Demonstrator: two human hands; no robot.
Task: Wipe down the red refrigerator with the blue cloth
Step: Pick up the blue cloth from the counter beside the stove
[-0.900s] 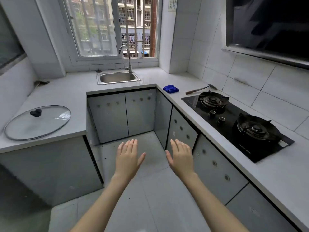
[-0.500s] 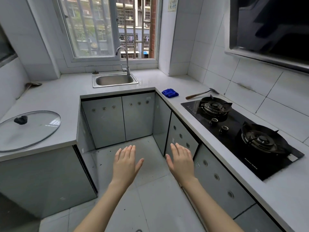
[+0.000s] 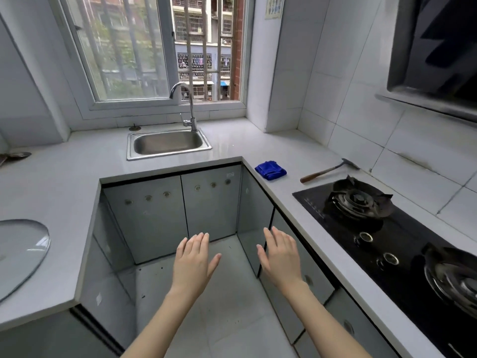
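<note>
The task has not begun, by the look of it. The folded blue cloth (image 3: 270,170) lies untouched on the white stone counter (image 3: 232,140), close to the front edge of its right-hand run, just past the inner corner. It sits between the stainless steel sink (image 3: 130,148) and the wooden-handled hammer (image 3: 325,171), which lies just beside the black glass gas hob (image 3: 387,228).

Both hands hover over the pale tiled floor (image 3: 232,319), in front of the grey cupboard doors (image 3: 149,218), well apart from the cloth and holding nothing. The left hand (image 3: 193,262) is flat, palm down, its fingers (image 3: 198,241) straight and close together, thumb out. The right hand (image 3: 280,257) is held the same way.

No red refrigerator shows in this view, so where it stands cannot be told. Everything is still to do: take up the cloth, go to the refrigerator, and wipe it.
</note>
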